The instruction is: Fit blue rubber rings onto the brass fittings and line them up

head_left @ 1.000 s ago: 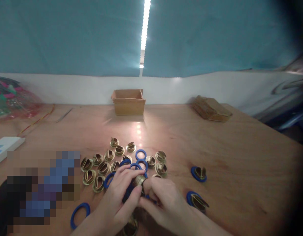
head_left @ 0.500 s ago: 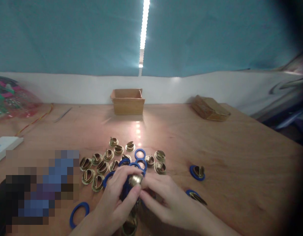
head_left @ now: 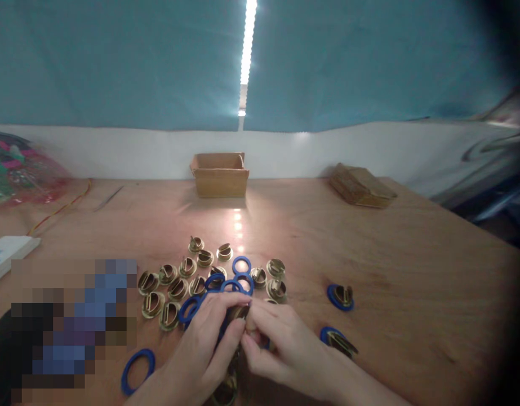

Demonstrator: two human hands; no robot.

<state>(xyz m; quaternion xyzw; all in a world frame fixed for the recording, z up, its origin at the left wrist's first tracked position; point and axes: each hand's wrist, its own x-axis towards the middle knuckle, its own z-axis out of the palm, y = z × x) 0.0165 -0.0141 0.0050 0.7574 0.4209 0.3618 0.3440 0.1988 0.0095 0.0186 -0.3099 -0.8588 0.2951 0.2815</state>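
Note:
My left hand (head_left: 207,341) is closed, pinching a brass-coloured metal piece (head_left: 238,313) between thumb and fingers. My right hand (head_left: 280,341) presses its bent fingers and thumb against the same piece from the other side; much of it is hidden by the fingers. Just beyond the hands lies a cluster of blue rings (head_left: 243,283), some overlapping. Around them stand several round brass-coloured fittings (head_left: 177,288) with upright flaps. Below the hands another brass-coloured piece (head_left: 226,390) shows in part. Off to the right, two fittings sit with blue rings (head_left: 340,297) around their bases.
An open cardboard box (head_left: 221,183) stands at the back of the wooden table (head_left: 412,270), and a second carton (head_left: 361,186) lies tilted to its right. A lone blue ring (head_left: 138,372) lies at front left. A white power strip (head_left: 10,254) and a clear bag (head_left: 23,169) are at far left.
The brass-coloured piece has turned between my hands, so its shiny rounded face shows less. My right fingers have closed in nearer to it.

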